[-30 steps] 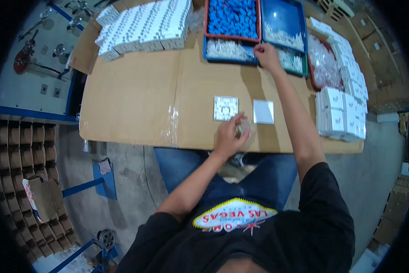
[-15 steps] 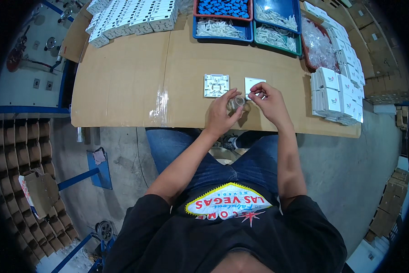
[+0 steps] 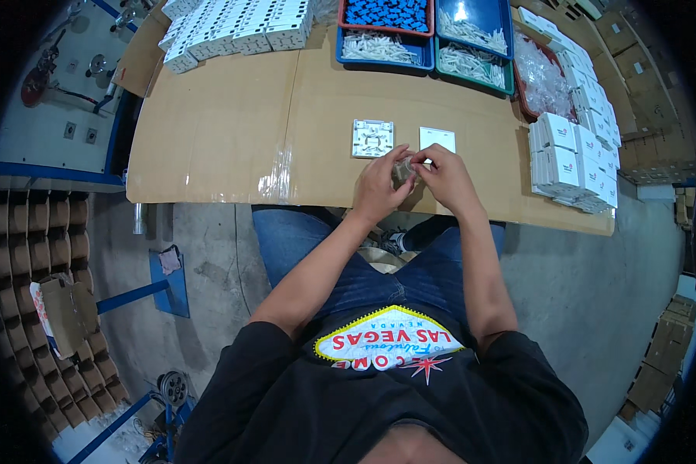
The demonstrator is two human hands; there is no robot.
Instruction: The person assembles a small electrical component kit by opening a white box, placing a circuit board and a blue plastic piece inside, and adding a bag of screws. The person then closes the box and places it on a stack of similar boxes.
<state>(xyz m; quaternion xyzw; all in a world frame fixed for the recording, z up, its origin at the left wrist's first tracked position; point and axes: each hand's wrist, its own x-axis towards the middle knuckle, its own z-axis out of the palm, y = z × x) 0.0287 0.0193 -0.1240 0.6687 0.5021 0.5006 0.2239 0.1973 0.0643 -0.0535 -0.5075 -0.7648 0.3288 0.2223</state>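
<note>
My left hand [image 3: 379, 184] is closed around a small see-through roll of tape [image 3: 402, 170], just inside the table's near edge. My right hand [image 3: 444, 179] meets it from the other side, thumb and fingertips pinched together at the roll's upper right. Whatever lies between those fingertips is too small to make out. Beyond my left hand, a square white plastic frame [image 3: 373, 138] with moulded clips and openings lies face up. A flat white square plate [image 3: 437, 139] lies beyond my right hand, its near part covered by my fingers.
Cardboard [image 3: 208, 131] covers the table. White boxed units [image 3: 239, 31] stand in rows at the far left. Trays at the back hold blue pieces [image 3: 385, 14] and white slim parts [image 3: 379, 49]. Clear bags fill a red tray [image 3: 524, 93]. White packs [image 3: 568, 166] are stacked at right.
My right fingertips have come in from beside the roll to touch it. Both hands have stayed close together, and the roll has tilted in my left hand. The whole view has shifted slightly.
</note>
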